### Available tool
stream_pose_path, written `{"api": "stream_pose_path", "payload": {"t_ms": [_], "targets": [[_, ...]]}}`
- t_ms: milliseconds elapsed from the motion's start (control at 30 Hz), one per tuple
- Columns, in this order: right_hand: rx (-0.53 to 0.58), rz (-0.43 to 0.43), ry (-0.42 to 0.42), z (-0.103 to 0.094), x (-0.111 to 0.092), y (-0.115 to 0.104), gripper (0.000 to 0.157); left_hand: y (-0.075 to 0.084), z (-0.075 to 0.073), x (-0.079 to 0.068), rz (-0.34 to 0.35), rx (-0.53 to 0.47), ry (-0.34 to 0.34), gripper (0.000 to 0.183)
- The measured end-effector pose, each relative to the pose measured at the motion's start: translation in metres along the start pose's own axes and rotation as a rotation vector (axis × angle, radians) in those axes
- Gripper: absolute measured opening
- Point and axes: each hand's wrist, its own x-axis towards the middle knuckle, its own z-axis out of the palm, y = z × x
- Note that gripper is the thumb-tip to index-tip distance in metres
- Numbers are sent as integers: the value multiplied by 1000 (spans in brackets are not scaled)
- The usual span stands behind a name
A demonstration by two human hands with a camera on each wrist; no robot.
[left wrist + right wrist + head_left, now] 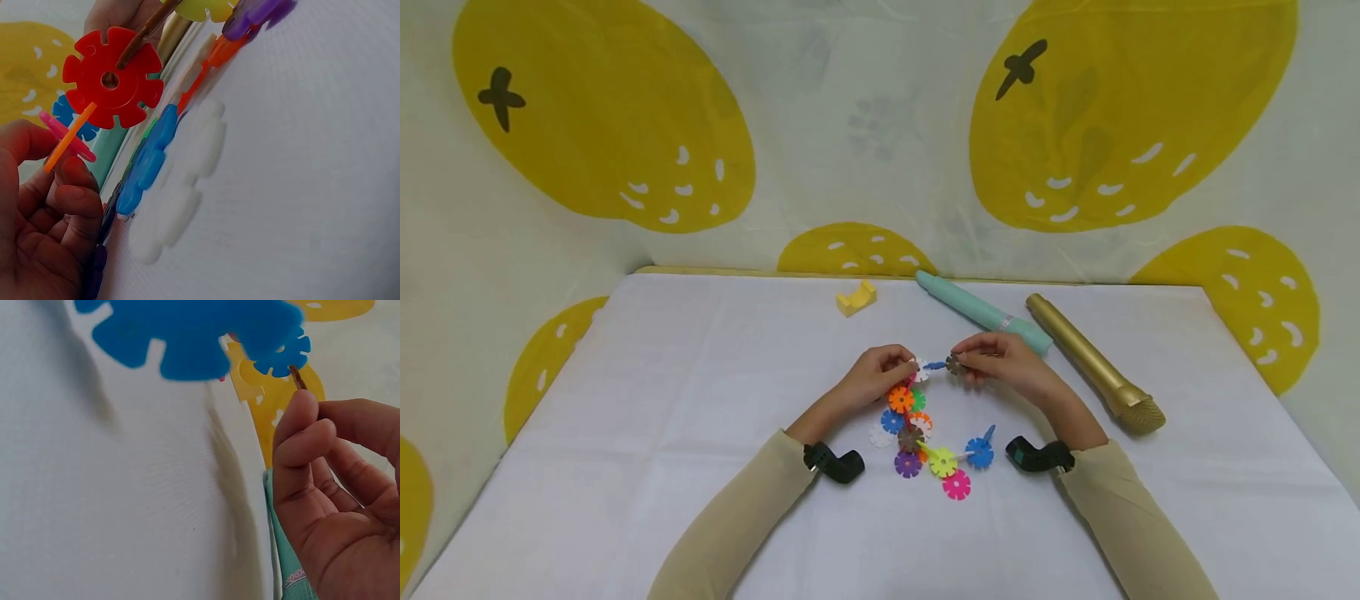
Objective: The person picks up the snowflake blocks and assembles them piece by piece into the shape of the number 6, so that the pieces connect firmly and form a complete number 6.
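My left hand [880, 373] pinches one notched-disc chain [911, 439] at the white table's [625, 467] middle, my right hand [1006, 362] one brown disc [955, 365] against its far blue disc [935, 366], one yellow block [856, 298] and one teal tube [970, 305] beyond, one gold microphone [1092, 360] right.

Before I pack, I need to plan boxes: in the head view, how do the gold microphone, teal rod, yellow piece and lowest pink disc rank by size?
Largest to smallest:
Gold microphone
Teal rod
Yellow piece
Lowest pink disc
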Motion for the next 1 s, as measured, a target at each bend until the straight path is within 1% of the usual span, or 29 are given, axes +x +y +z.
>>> {"api": "stream_pose_path", "payload": {"t_ms": [200,333,467,633,767,867,1000], "targets": [[-12,5,-25,-2,2,1,32,-1,1,1,-1,-11,-8,20],[-7,-1,-26,-2,3,1,31,0,1,3,14,-5,-18,20],[20,-17,-12,0,3,0,31,1,0,3,39,13,-32,20],[79,-19,9,4,4,0,32,3,-1,0,47,27,-28,19],[64,-18,24,7,5,0,29,3,-1,-1,44,31,-34,18],[47,-11,45,10,5,0,27,2,-1,-1,55,40,-47,17],[51,-12,50,14,4,0,25,0,-1,-1,70,57,-54,15]]}}
